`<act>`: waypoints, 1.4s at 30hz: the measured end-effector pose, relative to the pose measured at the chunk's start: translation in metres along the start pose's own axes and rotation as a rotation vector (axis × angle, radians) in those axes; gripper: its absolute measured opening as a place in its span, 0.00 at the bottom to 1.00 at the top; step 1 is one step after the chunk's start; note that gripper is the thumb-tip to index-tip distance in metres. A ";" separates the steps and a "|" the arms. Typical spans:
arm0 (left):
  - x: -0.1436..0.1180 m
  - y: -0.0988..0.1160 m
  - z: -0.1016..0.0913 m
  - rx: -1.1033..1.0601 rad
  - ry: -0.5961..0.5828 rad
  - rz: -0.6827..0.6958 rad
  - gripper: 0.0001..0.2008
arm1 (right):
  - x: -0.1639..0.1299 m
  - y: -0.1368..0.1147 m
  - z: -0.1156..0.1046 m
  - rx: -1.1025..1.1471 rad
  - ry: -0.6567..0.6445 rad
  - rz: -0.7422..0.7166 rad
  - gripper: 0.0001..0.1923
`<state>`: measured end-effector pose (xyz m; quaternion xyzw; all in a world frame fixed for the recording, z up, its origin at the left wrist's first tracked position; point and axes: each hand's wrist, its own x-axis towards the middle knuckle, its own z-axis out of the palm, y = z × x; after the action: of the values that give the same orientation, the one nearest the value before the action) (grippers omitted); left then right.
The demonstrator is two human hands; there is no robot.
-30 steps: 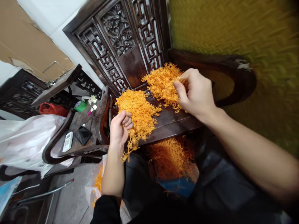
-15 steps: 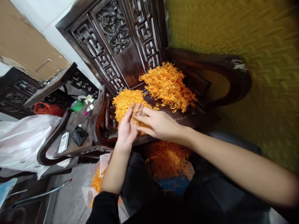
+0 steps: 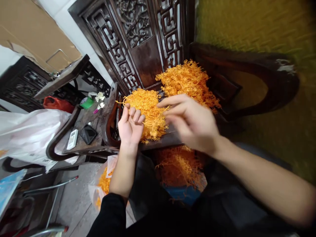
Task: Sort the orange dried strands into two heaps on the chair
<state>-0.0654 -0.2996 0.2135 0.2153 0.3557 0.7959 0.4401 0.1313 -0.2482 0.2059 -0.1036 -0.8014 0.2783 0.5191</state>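
My left hand [image 3: 130, 123] is closed, palm up, in front of the nearer orange pile. A thin orange curly strand [image 3: 120, 102] sticks out to the left from between its thumb and forefinger. My right hand [image 3: 191, 121] is smeared by motion, in front of the chair seat to the right of my left hand. Its fingers look stretched and apart, with no held thing that I can make out. Beyond the hands lie a yellow-orange pile of small curly pieces [image 3: 145, 98] and a deeper orange pile of longer strands [image 3: 187, 79].
Both piles rest on a dark carved wooden chair [image 3: 150, 67]. Below its seat, orange strands [image 3: 180, 164] fill a blue container [image 3: 182, 195]. At left, a wooden chair seat holds a black phone-like object [image 3: 87, 134], a white device [image 3: 72, 139] and white flowers [image 3: 100, 96].
My right hand has moved away from my left palm to the right. My left hand has curled closed, and the strand now shows at its fingertips. The view has shifted slightly.
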 end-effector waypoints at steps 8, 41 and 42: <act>-0.013 0.005 0.009 -0.012 0.000 0.055 0.17 | 0.008 0.032 -0.016 -0.030 -0.271 0.074 0.18; -0.014 -0.023 -0.024 0.684 -0.090 0.133 0.19 | 0.004 0.039 0.022 0.350 -0.266 0.590 0.17; -0.013 -0.024 -0.024 0.655 -0.056 0.141 0.18 | 0.002 0.040 0.022 0.301 -0.275 0.594 0.21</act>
<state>-0.0609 -0.3112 0.1792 0.3914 0.5644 0.6616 0.3009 0.1060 -0.2218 0.1791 -0.2161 -0.7488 0.5432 0.3122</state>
